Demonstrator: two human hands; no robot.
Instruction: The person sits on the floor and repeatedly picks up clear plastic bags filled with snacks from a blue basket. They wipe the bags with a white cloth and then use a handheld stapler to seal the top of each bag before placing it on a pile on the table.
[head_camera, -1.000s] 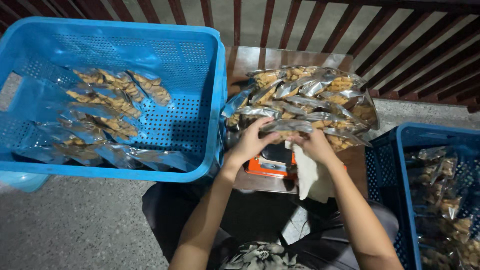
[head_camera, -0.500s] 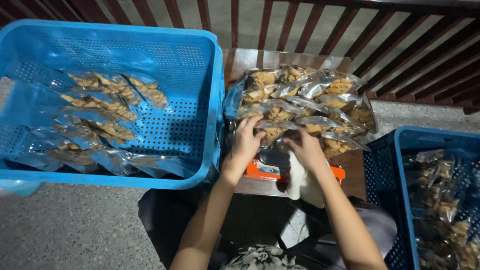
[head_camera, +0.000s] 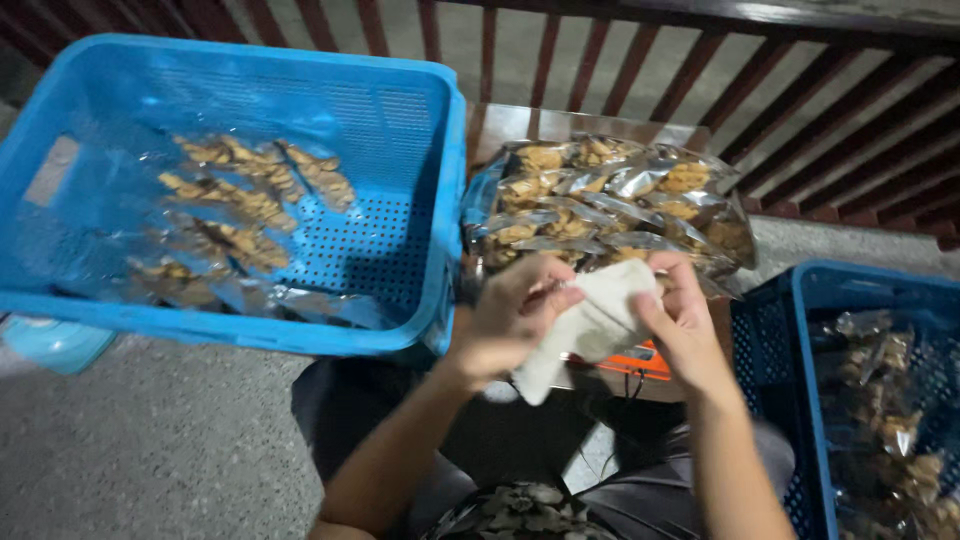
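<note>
Head view, looking down. Both hands meet at the centre of the frame over a white cloth (head_camera: 590, 325): the left hand (head_camera: 515, 315) has its fingers curled shut around the cloth's left side, and the right hand (head_camera: 680, 320) pinches the right edge between thumb and closed fingers, so that the cloth hangs folded between them, its lower corner drooping toward the lap. Directly behind the hands lies a pile of clear snack packets (head_camera: 610, 205), filled with pale brown pieces, resting on a brown surface (head_camera: 560, 125) before a railing of dark red bars (head_camera: 760, 90). Beneath the cloth an orange object (head_camera: 630, 362) shows in part; its kind cannot be told, as the hands cover most of it. To the left stands a large light-blue perforated crate (head_camera: 400, 130) holding more clear packets (head_camera: 235, 215). At the right edge, a darker blue crate (head_camera: 770, 350) holds further packets (head_camera: 890, 400). Grey floor (head_camera: 130, 450) lies below.
</note>
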